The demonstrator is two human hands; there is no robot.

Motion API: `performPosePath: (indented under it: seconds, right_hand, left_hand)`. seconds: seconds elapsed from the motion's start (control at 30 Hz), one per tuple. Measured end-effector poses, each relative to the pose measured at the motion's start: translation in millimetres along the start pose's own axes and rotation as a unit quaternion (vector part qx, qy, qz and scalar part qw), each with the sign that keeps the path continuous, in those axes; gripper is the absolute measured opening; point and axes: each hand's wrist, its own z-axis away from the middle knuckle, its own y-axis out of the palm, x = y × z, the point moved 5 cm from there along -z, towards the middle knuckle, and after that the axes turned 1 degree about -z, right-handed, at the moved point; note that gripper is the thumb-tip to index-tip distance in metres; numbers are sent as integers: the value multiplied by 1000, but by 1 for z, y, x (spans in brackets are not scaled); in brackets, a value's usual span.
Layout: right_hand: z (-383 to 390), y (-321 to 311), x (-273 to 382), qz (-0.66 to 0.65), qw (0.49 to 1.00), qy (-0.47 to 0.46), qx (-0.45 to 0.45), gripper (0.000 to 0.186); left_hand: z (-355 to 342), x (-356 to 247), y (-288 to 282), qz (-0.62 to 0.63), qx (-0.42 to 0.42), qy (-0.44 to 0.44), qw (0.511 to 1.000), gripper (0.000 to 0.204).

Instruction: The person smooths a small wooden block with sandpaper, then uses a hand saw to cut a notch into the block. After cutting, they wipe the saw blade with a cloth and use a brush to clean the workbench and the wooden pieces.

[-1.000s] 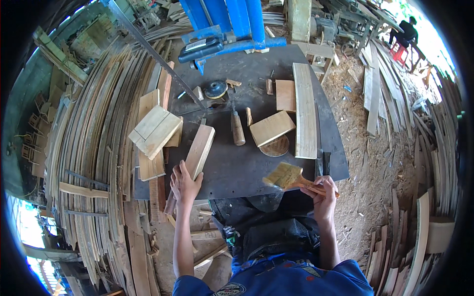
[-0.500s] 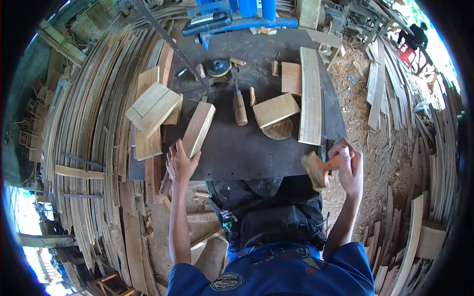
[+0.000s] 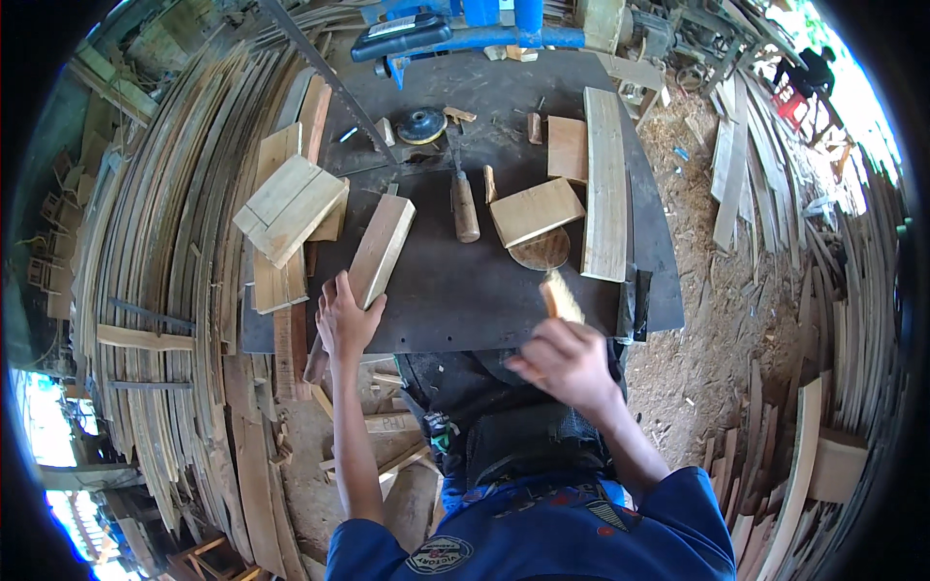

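My left hand (image 3: 349, 320) is wrapped round the near end of a thick wooden block (image 3: 383, 254), fingers on its left and thumb on its right. The block lies slantwise on the dark worktable (image 3: 465, 300). A dark stick (image 3: 317, 360) juts out below that hand at the table edge. My right hand (image 3: 572, 363) is closed over the front edge and slightly blurred. It holds a short wooden-handled tool (image 3: 562, 298) with a broad tan head, whose exact kind is unclear. Just beyond stand a rectangular wood block (image 3: 537, 211) and a round wooden disc (image 3: 540, 250).
A wooden-handled chisel (image 3: 464, 198) lies mid-table, before a round sanding pad (image 3: 422, 126). Stacked boards (image 3: 291, 208) sit at the left, a long plank (image 3: 604, 184) at the right. A metal blade (image 3: 329, 82) slants across. Blue machinery (image 3: 489, 39) stands behind; a person (image 3: 809, 76) is far right.
My right hand has swung left and inward with the tool, from beyond the table's right corner to in front of the disc. The left hand keeps its hold on the block.
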Motion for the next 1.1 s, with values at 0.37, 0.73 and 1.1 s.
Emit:
performPosePath:
  seconds: [0.37, 0.73, 1.1]
  right_hand:
    - [-4, 42, 40, -160, 978, -134, 2, 25]
    - [16, 27, 1, -384, 909, 78, -143, 31]
    - [23, 34, -16, -480, 847, 182, -138, 26]
  left_hand:
    - [1, -3, -2, 3, -11, 2, 1000, 65]
    - [3, -2, -1, 1, -1, -3, 1000, 66]
    - [2, -4, 0, 4, -27, 12, 1000, 62]
